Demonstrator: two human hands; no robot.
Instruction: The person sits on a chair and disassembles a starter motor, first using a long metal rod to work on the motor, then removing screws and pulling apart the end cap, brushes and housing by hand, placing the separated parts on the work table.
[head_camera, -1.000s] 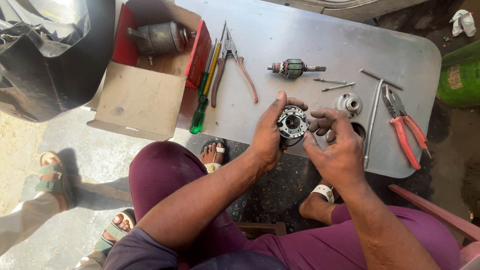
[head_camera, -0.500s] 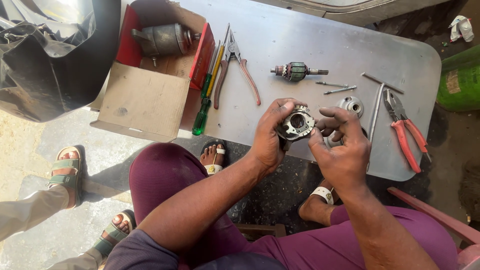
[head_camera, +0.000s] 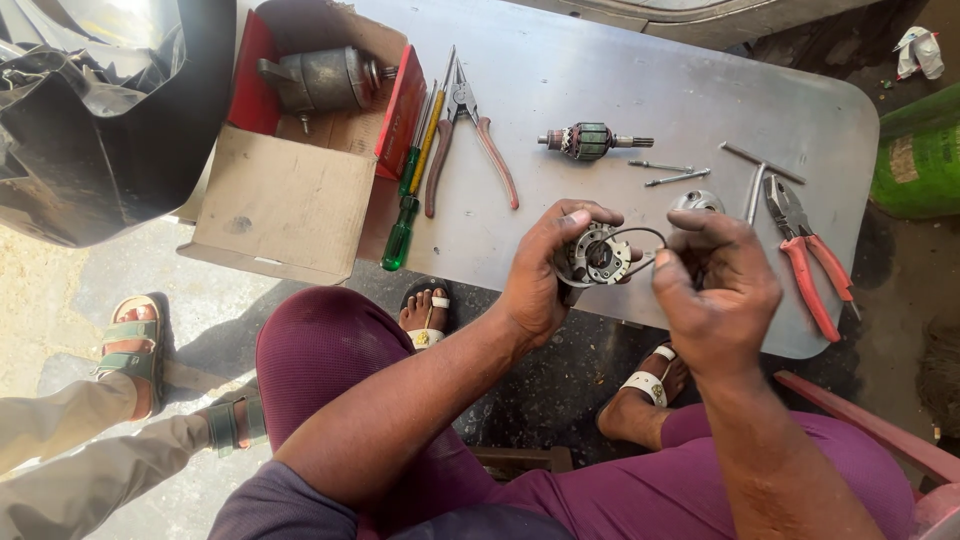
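Holding a round brush plate (head_camera: 598, 255) above the near edge of the bench (head_camera: 620, 90), the left hand (head_camera: 545, 275) has its fingers clamped around the plate's left rim, thumb over the top; the right hand (head_camera: 715, 280) sits just right of it, fingers pinched together on a thin dark wire (head_camera: 640, 235) that loops from the plate. Compared with a second ago, the plate has been lifted clear of the bench and turned face-up toward the camera, and the right hand has shifted from cupping the part to drawing out the wire; judged from this, work has passed from handling the whole part to one lead on it.

On the bench: armature (head_camera: 585, 141) far centre; two long bolts (head_camera: 665, 172) right of it; end cap (head_camera: 695, 203) just behind the right hand; red pliers (head_camera: 810, 255) at right; brown-handled pliers (head_camera: 470, 140) and green screwdrivers (head_camera: 410, 195) at left. Open cardboard box (head_camera: 290, 200) far left holds a motor housing (head_camera: 320, 78). Another person's sandalled feet (head_camera: 135, 335) stand at near left.
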